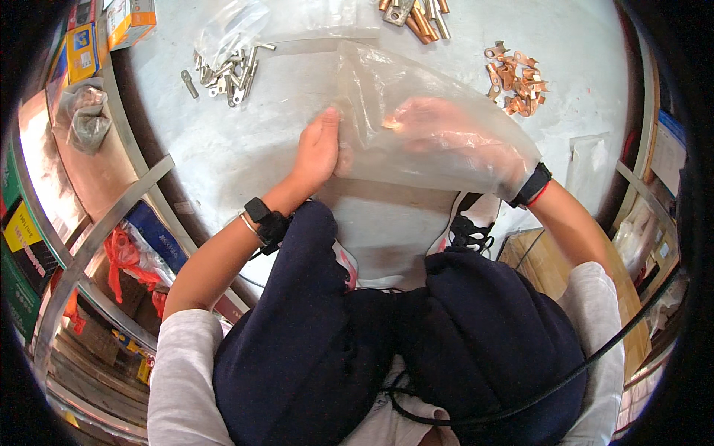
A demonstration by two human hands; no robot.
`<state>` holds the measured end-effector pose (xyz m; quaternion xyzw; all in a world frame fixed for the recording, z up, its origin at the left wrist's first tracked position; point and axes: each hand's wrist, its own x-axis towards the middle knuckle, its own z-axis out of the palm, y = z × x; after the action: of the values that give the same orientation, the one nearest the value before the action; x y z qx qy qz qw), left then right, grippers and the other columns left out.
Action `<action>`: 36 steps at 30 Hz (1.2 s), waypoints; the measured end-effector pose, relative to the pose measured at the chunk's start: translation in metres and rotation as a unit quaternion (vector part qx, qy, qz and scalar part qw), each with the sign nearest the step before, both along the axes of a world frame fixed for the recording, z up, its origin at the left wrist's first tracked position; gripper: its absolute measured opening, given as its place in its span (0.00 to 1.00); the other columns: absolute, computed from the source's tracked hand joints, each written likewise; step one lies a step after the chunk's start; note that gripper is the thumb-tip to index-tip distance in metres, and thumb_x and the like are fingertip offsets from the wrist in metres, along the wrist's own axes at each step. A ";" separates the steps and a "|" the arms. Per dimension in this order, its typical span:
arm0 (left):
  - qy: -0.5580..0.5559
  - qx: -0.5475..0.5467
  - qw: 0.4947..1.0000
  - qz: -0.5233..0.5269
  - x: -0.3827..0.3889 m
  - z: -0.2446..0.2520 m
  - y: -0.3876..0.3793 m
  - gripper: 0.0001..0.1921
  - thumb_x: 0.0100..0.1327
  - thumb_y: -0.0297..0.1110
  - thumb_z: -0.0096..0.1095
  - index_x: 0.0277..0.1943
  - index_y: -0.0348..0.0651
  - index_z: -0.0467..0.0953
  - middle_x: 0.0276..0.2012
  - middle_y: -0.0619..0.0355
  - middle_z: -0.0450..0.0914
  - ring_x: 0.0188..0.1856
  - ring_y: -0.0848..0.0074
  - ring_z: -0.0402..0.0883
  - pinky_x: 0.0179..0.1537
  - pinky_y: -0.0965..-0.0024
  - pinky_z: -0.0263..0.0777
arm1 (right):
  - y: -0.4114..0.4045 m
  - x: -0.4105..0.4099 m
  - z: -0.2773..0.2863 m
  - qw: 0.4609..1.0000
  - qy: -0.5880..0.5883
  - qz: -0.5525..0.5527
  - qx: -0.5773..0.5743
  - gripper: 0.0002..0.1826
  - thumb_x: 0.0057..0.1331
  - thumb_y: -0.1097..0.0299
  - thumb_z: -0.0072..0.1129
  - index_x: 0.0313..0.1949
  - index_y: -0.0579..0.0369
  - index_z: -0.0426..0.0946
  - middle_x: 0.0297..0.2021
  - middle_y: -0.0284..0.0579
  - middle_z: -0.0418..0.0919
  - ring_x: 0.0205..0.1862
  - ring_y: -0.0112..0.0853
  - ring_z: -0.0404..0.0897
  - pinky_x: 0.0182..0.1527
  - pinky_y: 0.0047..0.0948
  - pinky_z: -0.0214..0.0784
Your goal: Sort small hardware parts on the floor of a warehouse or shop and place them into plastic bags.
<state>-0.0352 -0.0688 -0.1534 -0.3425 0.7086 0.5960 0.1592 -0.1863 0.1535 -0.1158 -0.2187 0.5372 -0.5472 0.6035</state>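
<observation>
My left hand (pixel 321 148) grips the left side of a clear plastic bag (pixel 385 161), its thumb on the near face and its fingers partly behind the film. Up to the wrist, my right hand (pixel 446 125) is inside the bag and shows blurred through the plastic. At its fingertips is a small shiny copper-coloured piece (pixel 392 123). Beyond the bag on the right lies a pile of copper open-ended cable lugs (pixel 516 81). To the left is a heap of silvery tubular cable lugs (pixel 231 75), with another clear bag (pixel 231 25) above it.
Copper and silvery tubes (pixel 421 19) lie at the far edge. Flat clear bags rest on the grey floor (pixel 251 128), one (pixel 588 164) at right. Metal shelving (pixel 111 223) with boxes stands left, more shelving right. A cardboard box (pixel 530 259) is by my right leg. A black cable crosses my lap.
</observation>
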 end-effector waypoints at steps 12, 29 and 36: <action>0.018 0.078 0.997 0.001 0.004 -0.013 0.005 0.26 0.78 0.49 0.40 0.46 0.30 0.77 0.38 0.53 0.81 0.41 0.75 0.75 0.48 0.68 0.70 | -0.044 0.042 -0.018 0.982 -0.076 -0.102 0.137 0.12 0.63 0.71 0.61 0.47 0.54 0.80 0.39 0.39 0.81 0.40 0.25 0.80 0.44 0.26 0.74; 0.008 -0.095 0.993 -0.072 -0.008 -0.007 -0.006 0.24 0.74 0.51 0.51 0.36 0.33 0.78 0.22 0.45 0.80 0.24 0.65 0.80 0.32 0.62 0.72 | -0.038 0.049 0.002 0.976 0.067 -0.077 0.192 0.25 0.64 0.59 0.61 0.57 0.57 0.74 0.55 0.48 0.75 0.60 0.34 0.73 0.63 0.30 0.62; -0.007 -0.168 0.985 -0.029 0.002 -0.010 -0.023 0.24 0.73 0.51 0.53 0.33 0.35 0.75 0.21 0.47 0.80 0.24 0.65 0.81 0.31 0.62 0.72 | 0.006 0.047 -0.033 0.955 0.291 0.059 0.025 0.27 0.68 0.63 0.58 0.66 0.52 0.69 0.69 0.46 0.65 0.70 0.34 0.64 0.70 0.33 0.58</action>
<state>-0.0329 -0.0913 -0.1635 -0.3480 0.8070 0.4614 0.1215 -0.1394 0.1597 -0.1489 -0.3841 0.6891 -0.4101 0.4576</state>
